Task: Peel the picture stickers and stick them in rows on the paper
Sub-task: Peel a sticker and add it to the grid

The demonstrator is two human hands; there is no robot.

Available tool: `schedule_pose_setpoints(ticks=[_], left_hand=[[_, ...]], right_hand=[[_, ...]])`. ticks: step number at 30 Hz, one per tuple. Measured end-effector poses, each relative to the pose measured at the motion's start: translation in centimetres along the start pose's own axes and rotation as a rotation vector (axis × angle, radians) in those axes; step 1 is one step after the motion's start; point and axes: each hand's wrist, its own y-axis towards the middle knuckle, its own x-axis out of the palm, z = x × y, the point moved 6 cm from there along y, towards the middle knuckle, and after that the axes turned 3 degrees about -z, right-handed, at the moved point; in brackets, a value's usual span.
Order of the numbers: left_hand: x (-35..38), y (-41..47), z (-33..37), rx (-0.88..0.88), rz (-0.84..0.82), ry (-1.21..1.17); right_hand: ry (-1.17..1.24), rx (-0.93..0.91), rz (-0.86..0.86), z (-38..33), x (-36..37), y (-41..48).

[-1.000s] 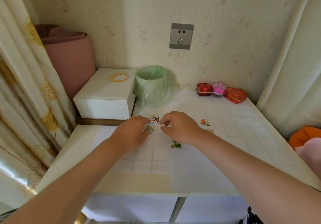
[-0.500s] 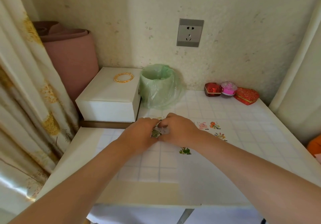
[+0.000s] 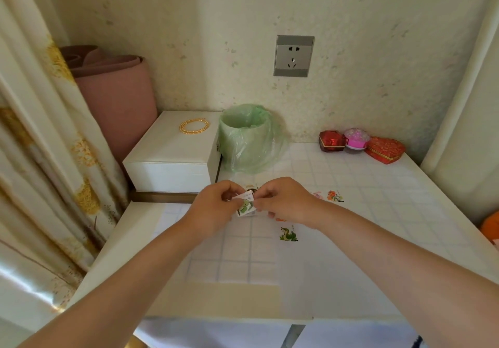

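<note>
Left hand [image 3: 216, 208]: fingers curled; the left edge of a small sticker sheet [image 3: 245, 205] is pinched between thumb and fingertips.
Right hand [image 3: 285, 201]: fingers curled; the sheet's upper right corner is pinched at the fingertips; whether a sticker edge is already lifted cannot be told.
Sticker sheet: held between both hands just above the far part of the paper [image 3: 337, 261]; a green picture is shown on its face.
Handling, judged: very light; thin and limp; easily creased or torn; the glued side is likely to cling to skin or fold onto itself; the backing is probably slick.
Hold, judged: best taken by a corner with a fingernail, the backing being kept flat by the other hand; only the margin should be touched.
Stuck stickers: a green one [image 3: 288, 234] near the middle; flowered ones [image 3: 334, 195] farther right; others are partly hidden by the right hand.
Paper: laid flat on the table [image 3: 229, 318]; bare area is seen towards the near edge and the right.
Edges: the table's front edge lies near the body; a white box [image 3: 172, 158] and a bagged bin [image 3: 248, 139] stand just behind the hands; gift boxes [image 3: 384, 149] are well apart at the far right; a curtain [image 3: 40, 158] hangs at the left.
</note>
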Motion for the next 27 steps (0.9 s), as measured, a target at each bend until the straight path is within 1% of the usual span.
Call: schedule_pose_setpoints(ticks=[3,6,9,12,16,19,20,22,24,26,27], left_hand=[[0.5,-0.2,0.5,-0.081,-0.011,-0.263],[1.2,-0.2,1.2,-0.110,-0.043,-0.369],[2.1,-0.3,2.1,-0.101,-0.075,-0.323],[2.6,-0.2,2.8,-0.036,-0.077,-0.201],[2.6,0.3,3.5,0.094,-0.026,-0.022],[2.5,0.4,4.4,0.156,0.035,0.086],[2.4,0.4,4.8,0.173,0.051,0.109],[2.3,0.4,5.0,0.175,0.069,0.107],[2.4,0.5,4.9,0.154,0.071,0.074],[2.6,0.5,4.8,0.131,0.061,0.014],[2.7,0.4,4.7,0.125,0.055,-0.018]], right_hand=[[0.137,0.037,0.003,0.2,-1.2,-1.1],[0.243,0.050,0.017,0.3,-2.1,-1.9],[0.254,0.043,0.079,0.5,-3.0,-2.4],[0.159,0.006,0.143,0.1,-3.5,-2.9],[0.101,-0.043,0.198,-0.3,-3.6,-3.1],[0.130,-0.055,0.264,-0.6,-3.7,-3.1],[0.175,-0.039,0.277,-0.5,-3.7,-3.0],[0.308,0.018,0.271,-0.1,-3.6,-3.1],[0.377,0.052,0.256,0.2,-3.5,-3.1],[0.355,0.024,0.274,0.2,-3.8,-3.2],[0.294,-0.014,0.301,0.1,-4.0,-3.2]])
